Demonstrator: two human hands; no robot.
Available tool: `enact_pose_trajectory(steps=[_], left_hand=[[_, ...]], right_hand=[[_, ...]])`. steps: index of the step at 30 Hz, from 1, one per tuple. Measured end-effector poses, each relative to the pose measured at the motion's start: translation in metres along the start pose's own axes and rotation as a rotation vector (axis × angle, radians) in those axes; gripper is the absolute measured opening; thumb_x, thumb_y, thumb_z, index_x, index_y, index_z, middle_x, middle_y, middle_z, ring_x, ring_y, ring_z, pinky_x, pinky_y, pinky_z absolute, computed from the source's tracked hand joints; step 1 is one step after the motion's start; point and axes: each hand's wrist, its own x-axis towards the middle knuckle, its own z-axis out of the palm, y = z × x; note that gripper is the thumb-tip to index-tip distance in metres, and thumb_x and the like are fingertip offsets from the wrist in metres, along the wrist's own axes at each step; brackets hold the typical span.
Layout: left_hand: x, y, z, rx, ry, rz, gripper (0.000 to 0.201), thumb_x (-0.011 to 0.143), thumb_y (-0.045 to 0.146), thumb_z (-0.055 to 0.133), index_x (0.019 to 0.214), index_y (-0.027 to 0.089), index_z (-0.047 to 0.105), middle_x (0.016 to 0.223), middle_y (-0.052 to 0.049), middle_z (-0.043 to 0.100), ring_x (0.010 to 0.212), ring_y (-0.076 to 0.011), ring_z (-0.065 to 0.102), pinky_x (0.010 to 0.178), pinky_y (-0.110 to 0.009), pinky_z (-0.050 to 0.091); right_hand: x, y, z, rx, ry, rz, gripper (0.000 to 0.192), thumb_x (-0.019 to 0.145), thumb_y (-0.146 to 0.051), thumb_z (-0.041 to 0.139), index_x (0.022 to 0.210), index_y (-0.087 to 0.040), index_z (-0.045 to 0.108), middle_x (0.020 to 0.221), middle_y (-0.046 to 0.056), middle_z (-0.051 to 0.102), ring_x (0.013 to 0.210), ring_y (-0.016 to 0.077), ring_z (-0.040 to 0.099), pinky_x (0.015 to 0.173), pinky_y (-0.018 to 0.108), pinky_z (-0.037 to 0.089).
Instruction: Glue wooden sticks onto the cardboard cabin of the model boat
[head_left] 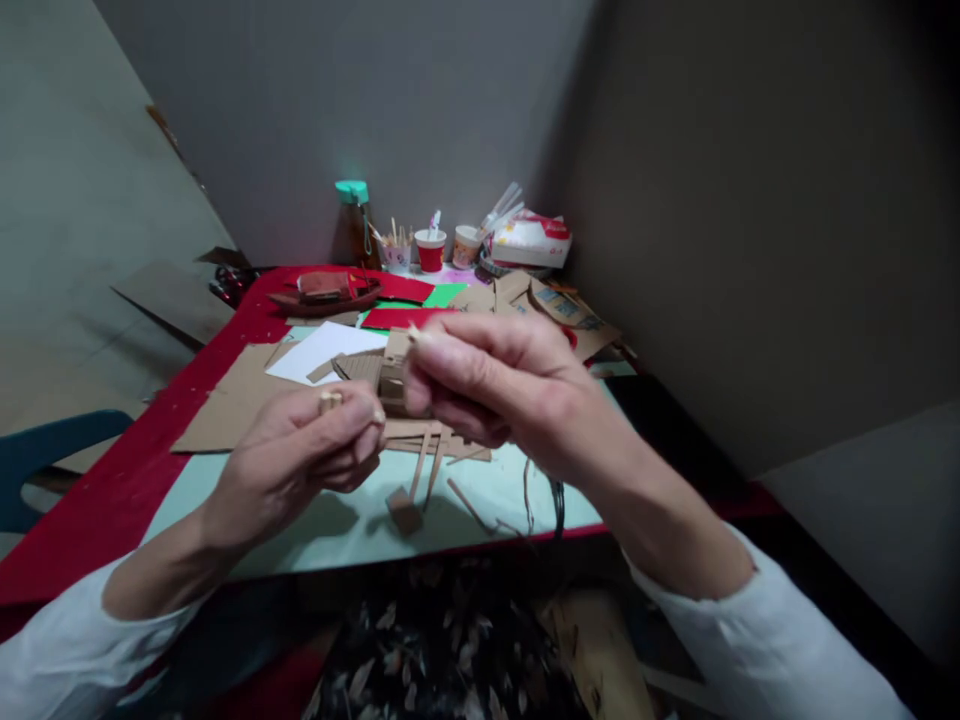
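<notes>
My left hand [307, 440] is closed, its fingers curled round short pale wooden sticks [330, 401] whose ends poke out above the fist. To its right and slightly higher, my right hand [495, 375] pinches a small pale wooden piece [414, 336], most of it covered by thumb and fingers. Both hands are raised over the table, close together but apart. Behind them stands a small cardboard house model [394, 375] with a ridged roof, partly hidden by the hands. Thin cardboard strips [435, 460] and a small brown block [405, 510] lie below.
A brown model boat [330, 290] sits at the back left, near a white sheet [319, 352] and a cardboard sheet [217, 405]. Along the wall stand a bottle [356, 220], a red paper cup [430, 250] and a tissue pack [529, 240]. Cardboard scraps [570, 310] lie right.
</notes>
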Motion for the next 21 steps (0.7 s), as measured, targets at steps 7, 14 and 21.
enact_pose_trajectory(steps=[7,14,21], left_hand=[[0.009,0.004,-0.010,-0.312,-0.005,0.029,0.022,0.102,0.037,0.052,0.099,0.018,0.062,0.054,0.007,0.050,0.043,-0.0073,0.028,0.042,-0.022,0.022],[-0.001,0.016,-0.011,-0.316,-0.031,0.049,0.017,0.098,0.034,0.065,0.090,0.022,0.058,0.059,0.005,0.066,0.045,-0.0060,0.037,0.044,-0.017,0.027],[-0.002,0.029,-0.004,-0.049,0.164,0.233,0.011,0.088,0.013,0.069,0.082,0.022,0.071,0.073,0.006,0.067,0.062,-0.0062,0.062,0.053,-0.011,0.046]], right_hand=[[0.009,0.042,-0.007,0.180,-0.056,0.154,0.006,0.103,-0.024,0.053,0.100,-0.020,0.053,0.083,0.000,0.069,0.059,0.0081,0.045,0.053,0.019,0.036],[-0.002,0.035,-0.006,-0.171,0.135,0.026,0.016,0.104,-0.033,0.058,0.104,-0.022,0.070,0.074,-0.002,0.070,0.050,0.0077,0.046,0.048,0.020,0.038],[-0.013,0.027,0.002,-0.510,0.133,-0.092,0.024,0.107,-0.026,0.052,0.091,-0.021,0.069,0.074,-0.004,0.067,0.069,0.0095,0.063,0.070,0.020,0.044]])
